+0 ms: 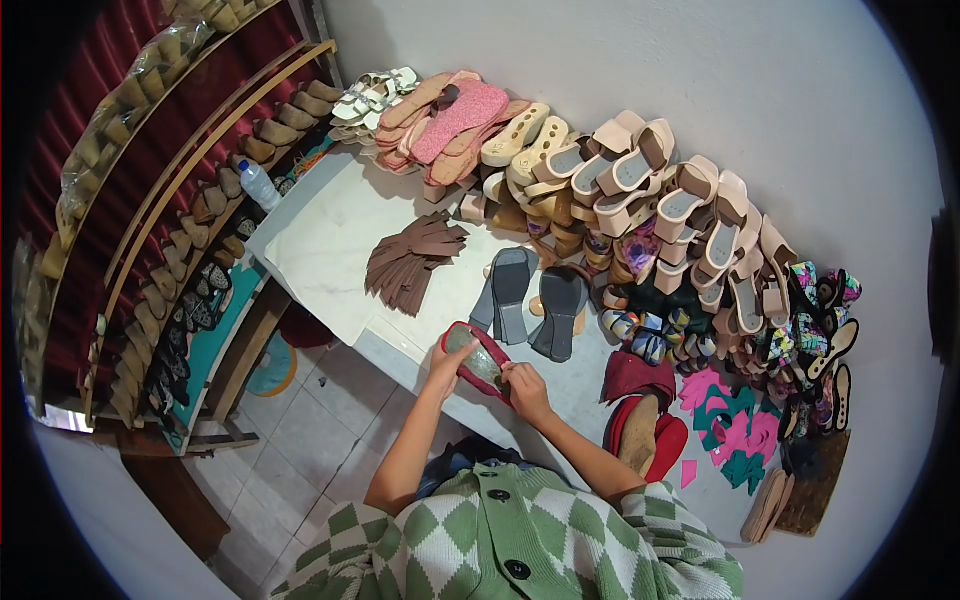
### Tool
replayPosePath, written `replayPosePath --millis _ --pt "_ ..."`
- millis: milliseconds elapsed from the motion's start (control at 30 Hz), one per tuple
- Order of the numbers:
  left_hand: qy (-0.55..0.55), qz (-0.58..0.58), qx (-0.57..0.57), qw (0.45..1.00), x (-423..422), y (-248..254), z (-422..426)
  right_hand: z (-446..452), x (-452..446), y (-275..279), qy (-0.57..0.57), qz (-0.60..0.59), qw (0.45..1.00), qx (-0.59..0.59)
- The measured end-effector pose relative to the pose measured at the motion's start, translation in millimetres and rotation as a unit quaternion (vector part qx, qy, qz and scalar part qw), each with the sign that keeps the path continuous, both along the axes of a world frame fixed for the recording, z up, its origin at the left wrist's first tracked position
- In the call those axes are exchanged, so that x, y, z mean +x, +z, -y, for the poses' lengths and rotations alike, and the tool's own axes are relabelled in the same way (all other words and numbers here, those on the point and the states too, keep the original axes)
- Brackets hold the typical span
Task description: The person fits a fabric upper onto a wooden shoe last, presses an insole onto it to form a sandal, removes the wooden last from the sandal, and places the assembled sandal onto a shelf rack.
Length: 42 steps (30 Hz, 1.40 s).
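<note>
Between my hands is a dark red shoe piece with a greyish-green middle and a red rim, held over the front edge of the table. My left hand grips its left side, with the thumb laid over the middle. At the lower right side, my right hand pinches the dark red edge; the fingertips are partly hidden. Just beyond my hands lie dark grey block-heeled soles and a black sole. Further back, a fanned pile of brown strips rests on a white sheet.
Heeled sandals are stacked along the wall, beside pink insoles. Red shoe pieces and pink and green cut-outs lie to the right. A shelf of shoe lasts and a water bottle stand left.
</note>
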<state>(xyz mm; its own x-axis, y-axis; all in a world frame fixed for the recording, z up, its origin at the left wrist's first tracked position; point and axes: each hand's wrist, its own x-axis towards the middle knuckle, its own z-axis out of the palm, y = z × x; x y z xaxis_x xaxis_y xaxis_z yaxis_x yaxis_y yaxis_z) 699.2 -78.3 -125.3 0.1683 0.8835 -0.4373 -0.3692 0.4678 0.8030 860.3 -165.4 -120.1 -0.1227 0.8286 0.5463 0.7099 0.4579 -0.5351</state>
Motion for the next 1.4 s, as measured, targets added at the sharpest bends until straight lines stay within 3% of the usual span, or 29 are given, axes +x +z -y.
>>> replayPosePath --millis 133,433,533,633,667,767,800,967,1033,1067,1167,1200,1300,1400 --pt "0.143 -0.176 -0.009 0.974 20 -2 -4 1 -3 5 0.011 0.035 0.999 0.018" --pt "0.107 -0.156 0.006 0.982 17 -20 -7 3 -3 8 0.000 0.024 1.000 0.000" --pt "0.099 -0.156 0.032 0.982 13 -20 -5 0 -3 13 -0.015 -0.064 0.997 -0.040" --pt "0.110 -0.150 0.035 0.982 12 -23 -6 -15 1 3 -0.027 -0.329 0.911 -0.249" --pt "0.109 -0.145 0.033 0.983 12 -24 -7 -24 7 -20 0.000 -0.367 0.896 -0.249" --pt "0.105 -0.153 0.037 0.982 15 -29 -7 -43 25 -31 0.077 -0.472 0.786 -0.391" --pt "0.104 -0.170 0.048 0.979 19 -30 -7 -48 32 -25 0.089 -0.435 0.777 -0.446" --pt "0.105 -0.162 0.070 0.979 25 -33 -9 -59 32 -2 0.039 -0.344 0.814 -0.467" --pt "0.102 -0.160 0.065 0.980 25 -34 -9 -65 21 -5 0.054 -0.334 0.809 -0.480" --pt "0.102 -0.169 0.068 0.978 25 -35 -10 -69 17 -32 0.065 -0.331 0.806 -0.486" --pt "0.107 -0.188 0.075 0.973 24 -37 -9 -61 -2 -54 0.050 -0.383 0.820 -0.423" --pt "0.110 -0.188 0.080 0.973 24 -33 -8 -59 -2 -49 0.027 -0.310 0.857 -0.412" --pt "0.111 -0.165 0.072 0.977 23 -30 -3 -57 -2 -30 -0.009 -0.222 0.889 -0.399" --pt "0.106 -0.186 0.086 0.973 26 -31 -6 -56 1 -23 -0.005 -0.220 0.889 -0.401"
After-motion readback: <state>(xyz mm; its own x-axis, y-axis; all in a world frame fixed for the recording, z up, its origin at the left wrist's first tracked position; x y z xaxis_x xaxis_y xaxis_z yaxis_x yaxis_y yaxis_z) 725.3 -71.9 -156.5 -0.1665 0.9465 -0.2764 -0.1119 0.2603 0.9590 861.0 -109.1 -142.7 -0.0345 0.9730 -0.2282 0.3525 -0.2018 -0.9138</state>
